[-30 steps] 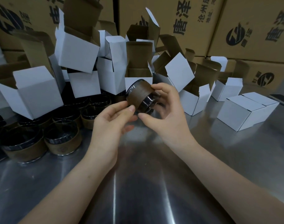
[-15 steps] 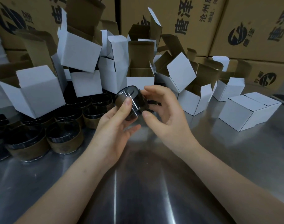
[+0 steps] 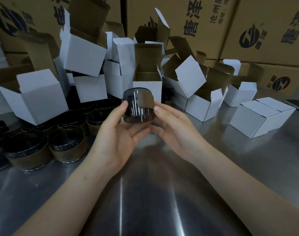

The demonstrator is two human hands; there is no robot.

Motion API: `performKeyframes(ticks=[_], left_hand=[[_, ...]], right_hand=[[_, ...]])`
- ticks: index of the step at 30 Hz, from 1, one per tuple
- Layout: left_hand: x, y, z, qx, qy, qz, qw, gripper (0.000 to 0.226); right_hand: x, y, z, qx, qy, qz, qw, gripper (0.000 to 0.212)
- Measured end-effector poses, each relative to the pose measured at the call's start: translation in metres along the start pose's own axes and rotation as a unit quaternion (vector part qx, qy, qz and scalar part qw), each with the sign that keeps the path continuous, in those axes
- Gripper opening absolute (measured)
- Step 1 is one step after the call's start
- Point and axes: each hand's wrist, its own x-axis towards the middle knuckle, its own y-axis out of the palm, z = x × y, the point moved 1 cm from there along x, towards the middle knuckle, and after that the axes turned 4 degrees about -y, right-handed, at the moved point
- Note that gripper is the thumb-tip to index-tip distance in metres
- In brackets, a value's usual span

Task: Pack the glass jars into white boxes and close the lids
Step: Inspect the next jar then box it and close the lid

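Both hands hold dark glass jar (image 3: 138, 106) upright above steel table (image 3: 162, 193): left hand (image 3: 117, 133), right hand (image 3: 174, 128). Open white boxes (image 3: 147, 86) behind; more jars (image 3: 67, 145) at left.

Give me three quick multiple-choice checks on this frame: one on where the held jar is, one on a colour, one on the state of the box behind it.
1. Where is the held jar?
A. Held up between the left hand and right hand, above the table.
B. Standing on the table.
C. Packed away out of sight.

2. What colour is the band round the jars at left?
A. Red.
B. Blue.
C. Brown.

3. The white box right behind the held jar is:
A. closed.
B. open, lid flap up.
C. folded flat.

Answers: 1 A, thumbs press its sides and fingers curl beneath it, clear of the steel; 2 C, each band looks like brown card; 3 B, its brown inside shows under the raised flap.
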Motion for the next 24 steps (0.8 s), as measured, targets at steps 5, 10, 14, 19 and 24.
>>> performKeyframes(ticks=[5,10,14,19,24], left_hand=[[0.0004,-0.0014,-0.0014,0.041,-0.009,0.046,0.998,0.054],[0.0005,0.0025,0.003,0.068,-0.003,0.056,0.996,0.04],[-0.0005,0.0026,0.0032,0.023,-0.007,0.062,0.998,0.042],[-0.0016,0.002,0.0004,-0.026,-0.032,0.076,0.996,0.059],[-0.0001,0.0018,0.003,-0.001,-0.067,0.078,0.995,0.058]], right_hand=[[-0.0038,0.0071,0.0017,0.027,0.0,0.041,0.999,0.043],[-0.0033,0.0065,0.0008,0.036,0.002,0.013,0.999,0.052],[-0.0023,0.0033,-0.0013,0.047,0.002,0.001,0.999,0.051],[0.0001,0.0014,0.0014,0.068,0.001,0.007,0.998,0.05],[-0.0003,-0.001,0.0007,0.054,0.009,0.032,0.998,0.065]])
